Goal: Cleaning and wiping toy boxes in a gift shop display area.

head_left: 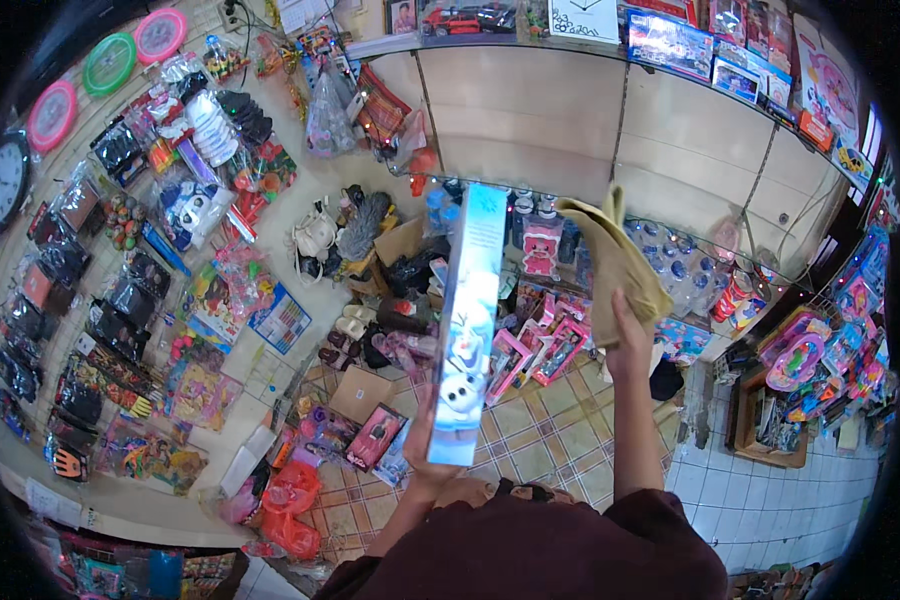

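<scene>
In front of me stands a tall, narrow light-blue box with a snowman picture on its side, tilted slightly. My left hand grips it near its lower end, and part of the fingers is hidden behind the box. A folded tan cloth hangs from my right hand, which is raised to the right of the box with its fingers closed on the fabric. Box and cloth are apart from each other.
Bagged goods cover the left wall beside a round clock. Ahead, boxed toys line the top shelf above bare shelves. On the tiled floor lie pink doll boxes and red bags. Right, a wooden crate.
</scene>
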`<state>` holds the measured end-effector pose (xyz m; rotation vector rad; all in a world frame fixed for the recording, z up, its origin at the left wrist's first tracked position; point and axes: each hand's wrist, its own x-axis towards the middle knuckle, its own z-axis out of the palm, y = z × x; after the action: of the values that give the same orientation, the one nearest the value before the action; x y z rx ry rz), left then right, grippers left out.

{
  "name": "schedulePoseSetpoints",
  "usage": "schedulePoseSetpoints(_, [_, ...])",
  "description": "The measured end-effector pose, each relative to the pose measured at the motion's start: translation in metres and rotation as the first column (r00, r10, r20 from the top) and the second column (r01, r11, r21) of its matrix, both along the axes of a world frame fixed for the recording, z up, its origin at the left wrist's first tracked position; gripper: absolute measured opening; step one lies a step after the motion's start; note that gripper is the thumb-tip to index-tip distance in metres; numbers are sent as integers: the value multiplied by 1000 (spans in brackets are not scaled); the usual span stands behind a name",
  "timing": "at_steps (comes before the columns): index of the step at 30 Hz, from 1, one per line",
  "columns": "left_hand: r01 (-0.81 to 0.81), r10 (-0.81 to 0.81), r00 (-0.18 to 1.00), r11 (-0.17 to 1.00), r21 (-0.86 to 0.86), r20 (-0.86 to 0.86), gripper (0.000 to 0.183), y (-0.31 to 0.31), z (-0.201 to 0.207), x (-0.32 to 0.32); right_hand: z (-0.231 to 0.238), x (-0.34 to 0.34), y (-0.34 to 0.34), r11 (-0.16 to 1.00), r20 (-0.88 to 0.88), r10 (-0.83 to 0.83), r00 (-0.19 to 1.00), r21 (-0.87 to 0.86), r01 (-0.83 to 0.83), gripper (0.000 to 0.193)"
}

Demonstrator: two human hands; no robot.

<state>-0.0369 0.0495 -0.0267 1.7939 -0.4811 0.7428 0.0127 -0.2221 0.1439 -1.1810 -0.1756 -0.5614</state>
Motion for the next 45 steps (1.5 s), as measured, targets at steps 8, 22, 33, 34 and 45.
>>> schedulePoseSetpoints(8, [-73,-2,954,968,238,300,60,-18,42,-30,39,78,41,411,369,-139,919,-823,392,64])
schedulePoseSetpoints(22, [-174,169,985,931,320,43,80,-1,45,12,-49,-6,120,431,-79,114,990,-894,-121,63])
schedulePoseSetpoints(33, [-287,291,947,957,49,-138,64,-4,53,46,-69,-106,131,402,-264,844,466,-262,-877,51])
schedulePoseSetpoints(34, [-347,347,930,938,27,-121,77,3,49,53,-80,-111,128,356,-353,862,363,-86,-930,50])
schedulePoseSetpoints(45, [-147,140,988,982,117,61,76,18,37,1,-34,-3,20,861,-118,224,967,489,-140,54])
